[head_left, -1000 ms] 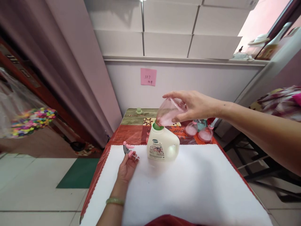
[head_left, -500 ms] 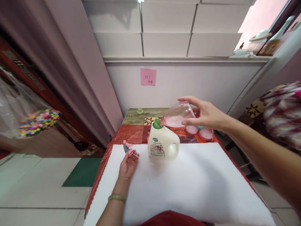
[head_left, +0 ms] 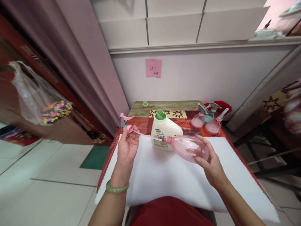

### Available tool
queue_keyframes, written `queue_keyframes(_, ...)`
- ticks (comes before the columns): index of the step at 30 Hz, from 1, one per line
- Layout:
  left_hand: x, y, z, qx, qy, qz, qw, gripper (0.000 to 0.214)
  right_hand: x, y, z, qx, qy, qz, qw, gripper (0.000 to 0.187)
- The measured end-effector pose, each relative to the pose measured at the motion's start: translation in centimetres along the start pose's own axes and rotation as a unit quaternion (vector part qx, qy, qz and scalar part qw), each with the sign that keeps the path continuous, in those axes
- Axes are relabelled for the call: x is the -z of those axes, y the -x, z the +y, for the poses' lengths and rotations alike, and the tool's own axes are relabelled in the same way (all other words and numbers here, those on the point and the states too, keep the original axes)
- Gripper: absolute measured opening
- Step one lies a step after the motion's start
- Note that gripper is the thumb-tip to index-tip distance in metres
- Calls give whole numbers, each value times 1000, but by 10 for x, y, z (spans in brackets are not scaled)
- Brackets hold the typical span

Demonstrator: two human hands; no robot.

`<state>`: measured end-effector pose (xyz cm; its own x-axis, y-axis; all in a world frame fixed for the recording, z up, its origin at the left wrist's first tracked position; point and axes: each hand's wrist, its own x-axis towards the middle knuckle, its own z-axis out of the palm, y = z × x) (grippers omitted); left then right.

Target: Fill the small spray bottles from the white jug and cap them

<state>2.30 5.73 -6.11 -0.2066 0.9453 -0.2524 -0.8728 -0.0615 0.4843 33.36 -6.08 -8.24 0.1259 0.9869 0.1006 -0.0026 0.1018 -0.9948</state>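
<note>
My left hand [head_left: 128,146] is closed on a pink and grey spray head [head_left: 124,121], whose thin clear dip tube [head_left: 144,135] points right. My right hand [head_left: 213,166] grips a clear pink spray bottle [head_left: 188,147] by its base, tilted nearly on its side. Its open pink neck faces left, close to the end of the tube; whether the tip is inside the neck I cannot tell. Just behind stands a white detergent jug [head_left: 162,128], upright, its mouth showing a green spout [head_left: 161,115]. The pink bottle covers part of the jug's lower right.
Several filled spray bottles [head_left: 213,126] stand at the table's back right. A green cap [head_left: 145,103] sits at the back left. White cloth [head_left: 164,179] covers the near tabletop. A plastic bag of colourful pieces [head_left: 57,112] hangs at left.
The pink bottle has come down and toward me, away from the jug's mouth, its neck now facing the dip tube. My left hand has raised the spray head. The view has tilted down.
</note>
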Motion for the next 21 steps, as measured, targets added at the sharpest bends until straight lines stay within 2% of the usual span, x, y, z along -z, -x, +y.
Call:
queue_keyframes(3,-17,13,-4,-5,-13,-3,1000,22,3,2,-5,0,3,-9,1000,80)
queue_keyframes(7,-29,21,-10,-11,-30,-8,999,27,0,3,-4,-7,-16,-8,1000,78)
queue_keyframes(12,-34,41,-35,-1,-63,-66,996,13,-19,4,-8,9,-24,-16,1000,82)
queue_keyframes(15,-41,59,-52,17,-87,-107,990,9,-35,6,-10,37,-24,0,999,86)
queue_keyframes(21,-56,79,-62,1,-87,-66,994,14,-49,10,3,123,-6,70,990,87)
